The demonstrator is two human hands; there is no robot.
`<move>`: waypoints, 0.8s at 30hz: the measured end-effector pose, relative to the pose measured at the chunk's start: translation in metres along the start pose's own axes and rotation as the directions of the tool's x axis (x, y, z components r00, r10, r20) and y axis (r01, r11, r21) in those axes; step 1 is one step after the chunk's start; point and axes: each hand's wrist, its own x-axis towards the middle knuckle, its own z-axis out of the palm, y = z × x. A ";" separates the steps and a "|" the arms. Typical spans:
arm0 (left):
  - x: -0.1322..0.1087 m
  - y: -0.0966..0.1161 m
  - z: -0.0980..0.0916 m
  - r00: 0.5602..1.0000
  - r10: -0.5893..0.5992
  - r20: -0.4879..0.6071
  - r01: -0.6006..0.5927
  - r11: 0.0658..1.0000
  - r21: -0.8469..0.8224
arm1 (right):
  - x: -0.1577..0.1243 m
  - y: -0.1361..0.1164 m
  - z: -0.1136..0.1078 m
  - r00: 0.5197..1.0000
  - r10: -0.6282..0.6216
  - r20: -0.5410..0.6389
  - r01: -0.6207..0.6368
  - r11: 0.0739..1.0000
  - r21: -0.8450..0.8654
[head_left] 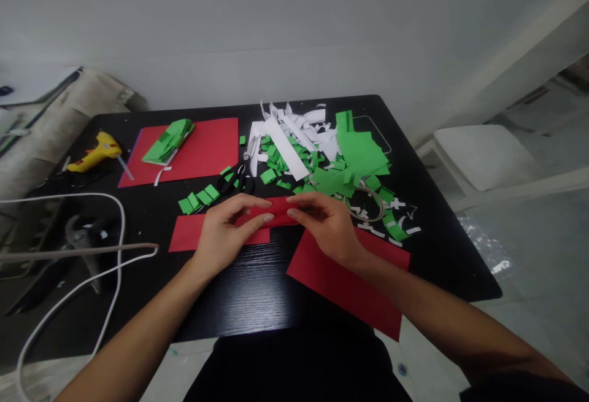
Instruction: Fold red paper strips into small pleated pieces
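Both hands meet at the middle of a black table (257, 291). My left hand (227, 230) and my right hand (324, 224) pinch a folded strip of red paper (276, 210) between thumbs and fingers, holding it just above the tabletop. Under the left hand lies a flat red strip (186, 239). A larger red sheet (343, 282) lies under my right wrist, reaching the table's near edge. Black scissors (237, 180) rest just beyond the hands.
A heap of green and white paper scraps (317, 150) covers the far middle. A red sheet (207, 147) at far left carries stacked green pieces (168, 141). A yellow glue gun (94, 151), a tape roll (368, 205) and a white cable (117, 230) lie around.
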 end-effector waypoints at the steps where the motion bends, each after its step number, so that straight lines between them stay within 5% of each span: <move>1: 0.000 0.000 0.000 1.000 -0.002 0.000 0.002 1.000 -0.002 | 0.000 0.000 0.000 1.000 0.003 0.002 -0.003 1.000 -0.002; 12: 0.000 0.002 0.000 0.983 0.171 -0.067 -0.164 0.981 0.106 | -0.002 0.001 0.001 0.997 -0.055 -0.057 0.053 0.998 -0.039; 19: 0.004 0.002 -0.001 0.977 0.189 -0.103 -0.166 0.967 0.194 | 0.000 0.000 0.001 0.998 -0.043 -0.037 0.041 0.998 -0.057; 24: 0.004 0.003 -0.002 0.993 0.117 -0.009 -0.116 0.991 0.071 | -0.001 -0.004 0.001 0.999 0.047 -0.026 -0.047 0.999 -0.022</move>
